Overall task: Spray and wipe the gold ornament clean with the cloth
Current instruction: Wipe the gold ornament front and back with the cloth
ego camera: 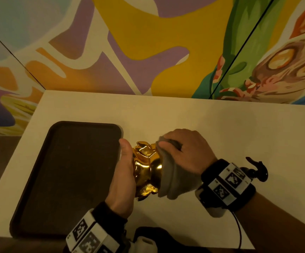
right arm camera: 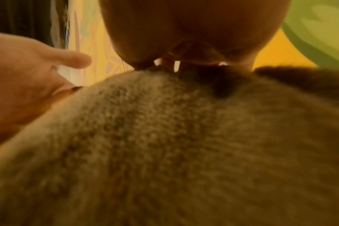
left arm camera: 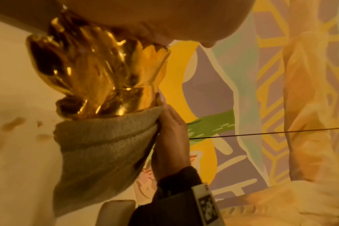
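The head camera looked down and forward from above the table (ego camera: 184,115), with a painted wall across the upper half of the frame. Both hands met at the lower centre, around the ornament (ego camera: 147,168). The left wrist camera sat very near and looked along the left hand (left arm camera: 164,15), at the top edge, onto the ornament (left arm camera: 99,73) and cloth (left arm camera: 99,152). The right wrist camera was nearest: blurred cloth (right arm camera: 184,145) filled most of its frame. All views shared the cloth (ego camera: 173,178).
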Action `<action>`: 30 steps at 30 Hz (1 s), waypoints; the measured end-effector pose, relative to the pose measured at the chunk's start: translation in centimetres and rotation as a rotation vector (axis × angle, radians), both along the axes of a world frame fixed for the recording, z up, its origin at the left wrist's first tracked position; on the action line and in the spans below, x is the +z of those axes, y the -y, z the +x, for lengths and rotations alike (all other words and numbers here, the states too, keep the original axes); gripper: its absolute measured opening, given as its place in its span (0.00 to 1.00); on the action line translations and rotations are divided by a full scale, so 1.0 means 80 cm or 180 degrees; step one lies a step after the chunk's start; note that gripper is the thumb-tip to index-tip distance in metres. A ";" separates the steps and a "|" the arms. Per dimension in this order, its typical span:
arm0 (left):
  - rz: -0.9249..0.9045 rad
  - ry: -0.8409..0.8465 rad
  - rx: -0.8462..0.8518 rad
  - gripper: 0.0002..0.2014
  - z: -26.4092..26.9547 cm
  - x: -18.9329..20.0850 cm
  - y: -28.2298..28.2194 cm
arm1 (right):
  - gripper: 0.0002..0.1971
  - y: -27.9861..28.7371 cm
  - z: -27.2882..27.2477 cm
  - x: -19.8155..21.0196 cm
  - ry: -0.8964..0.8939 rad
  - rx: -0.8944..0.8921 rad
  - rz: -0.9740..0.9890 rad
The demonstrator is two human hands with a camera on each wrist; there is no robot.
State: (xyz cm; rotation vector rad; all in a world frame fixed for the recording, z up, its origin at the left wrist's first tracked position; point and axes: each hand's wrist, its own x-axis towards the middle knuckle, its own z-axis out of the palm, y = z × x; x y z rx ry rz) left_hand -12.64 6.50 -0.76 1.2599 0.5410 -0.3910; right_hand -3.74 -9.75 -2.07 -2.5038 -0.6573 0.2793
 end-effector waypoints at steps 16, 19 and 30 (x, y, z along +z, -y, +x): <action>-0.0124 -0.0047 -0.0102 0.50 0.006 -0.004 -0.023 | 0.10 0.054 0.028 -0.001 -0.0365 -0.0115 0.0568; -0.0275 0.0021 -0.0012 0.53 0.009 -0.006 -0.033 | 0.09 0.076 0.025 0.007 -0.0075 -0.0847 0.1053; -0.0854 0.0109 0.0238 0.50 0.024 0.004 -0.034 | 0.17 0.016 -0.035 0.043 0.1333 0.0260 -0.0159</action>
